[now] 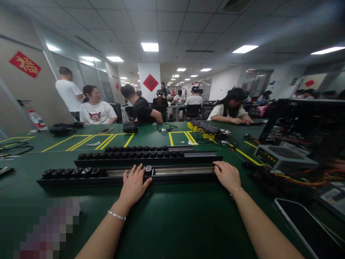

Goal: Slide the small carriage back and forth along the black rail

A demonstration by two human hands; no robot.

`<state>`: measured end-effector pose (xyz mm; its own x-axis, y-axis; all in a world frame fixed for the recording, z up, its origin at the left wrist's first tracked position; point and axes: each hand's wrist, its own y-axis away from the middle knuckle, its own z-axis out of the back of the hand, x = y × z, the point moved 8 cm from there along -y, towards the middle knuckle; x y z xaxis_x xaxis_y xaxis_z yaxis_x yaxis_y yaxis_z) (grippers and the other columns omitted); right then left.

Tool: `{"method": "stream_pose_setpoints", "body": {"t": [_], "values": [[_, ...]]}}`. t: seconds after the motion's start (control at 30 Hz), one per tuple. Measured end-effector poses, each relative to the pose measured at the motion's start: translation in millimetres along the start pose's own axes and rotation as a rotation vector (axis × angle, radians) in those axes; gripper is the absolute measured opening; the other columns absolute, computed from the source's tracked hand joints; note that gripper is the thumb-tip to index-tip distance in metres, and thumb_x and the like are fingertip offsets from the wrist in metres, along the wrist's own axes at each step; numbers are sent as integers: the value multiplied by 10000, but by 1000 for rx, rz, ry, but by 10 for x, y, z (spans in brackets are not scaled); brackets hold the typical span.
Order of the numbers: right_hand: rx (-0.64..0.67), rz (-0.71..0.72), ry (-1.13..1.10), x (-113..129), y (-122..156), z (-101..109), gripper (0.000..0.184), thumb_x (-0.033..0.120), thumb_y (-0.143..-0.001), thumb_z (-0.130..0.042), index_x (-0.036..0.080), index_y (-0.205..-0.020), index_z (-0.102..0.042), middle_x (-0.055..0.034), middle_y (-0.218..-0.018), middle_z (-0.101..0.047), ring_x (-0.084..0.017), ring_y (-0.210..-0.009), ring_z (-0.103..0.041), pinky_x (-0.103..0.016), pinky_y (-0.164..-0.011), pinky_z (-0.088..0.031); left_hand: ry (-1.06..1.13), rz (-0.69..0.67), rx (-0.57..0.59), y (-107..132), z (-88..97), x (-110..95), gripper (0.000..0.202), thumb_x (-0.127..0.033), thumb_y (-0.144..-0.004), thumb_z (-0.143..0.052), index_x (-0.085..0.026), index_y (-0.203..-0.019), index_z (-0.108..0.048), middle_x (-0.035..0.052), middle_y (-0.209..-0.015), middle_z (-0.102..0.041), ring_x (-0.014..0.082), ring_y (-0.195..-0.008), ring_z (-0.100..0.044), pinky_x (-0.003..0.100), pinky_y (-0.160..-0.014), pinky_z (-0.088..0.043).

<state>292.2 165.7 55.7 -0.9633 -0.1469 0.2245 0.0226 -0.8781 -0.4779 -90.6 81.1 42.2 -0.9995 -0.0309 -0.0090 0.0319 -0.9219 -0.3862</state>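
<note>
A long black rail (185, 177) with a metallic groove lies across the green table before me. Several round black socket modules (67, 173) sit in its left part, and a single module (149, 170) with a pale face stands near its middle. My left hand (134, 185) lies over the rail just left of that single module, fingers spread and thumb stretched toward its near side. At the rail's right end, my right hand (228, 177) has its bent fingers on the end; the undersides of the fingers are hidden.
Behind lies another black rail (205, 158) full of modules, with a further row beyond. A power supply (283, 158) with cables, an open computer case (302, 126) and a phone (307, 226) are on the right. A yellow-based socket strip (205, 126) is farther back. People sit across the table.
</note>
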Motion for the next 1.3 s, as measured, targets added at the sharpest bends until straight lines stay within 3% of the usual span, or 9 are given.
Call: {"method": "stream_pose_setpoints", "body": {"t": [0.67, 0.9, 1.3], "values": [[-27, 14, 5, -3, -7, -9, 350, 291, -833, -369, 238, -1029, -655, -24, -1122, -654, -201, -1101, -537, -362, -919, -382, -2, -27, 28, 6, 15, -28, 498, -506, -853, -375, -244, -1255, -506, 81, -1436, -395, 300, -1340, -302, 601, -1060, -204], [-11, -11, 5, 6, 1, 12, 360, 295, -837, -364, 242, -1044, -654, -20, -1136, -647, -206, -1113, -527, -377, -912, -384, 20, -119, 33, 30, 20, -196, 543, -430, -847, -411, -168, -1322, -419, 94, -1429, -402, 254, -1335, -324, 534, -1081, -239], [-30, 2, -1, -8, -3, 0, 350, 287, -832, -370, 243, -1021, -662, -25, -1115, -656, -204, -1093, -539, -378, -917, -384, 10, -117, 2, 30, 38, -212, 524, -404, -829, -436, -190, -1308, -443, 80, -1422, -416, 257, -1327, -337, 515, -1057, -277]]}}
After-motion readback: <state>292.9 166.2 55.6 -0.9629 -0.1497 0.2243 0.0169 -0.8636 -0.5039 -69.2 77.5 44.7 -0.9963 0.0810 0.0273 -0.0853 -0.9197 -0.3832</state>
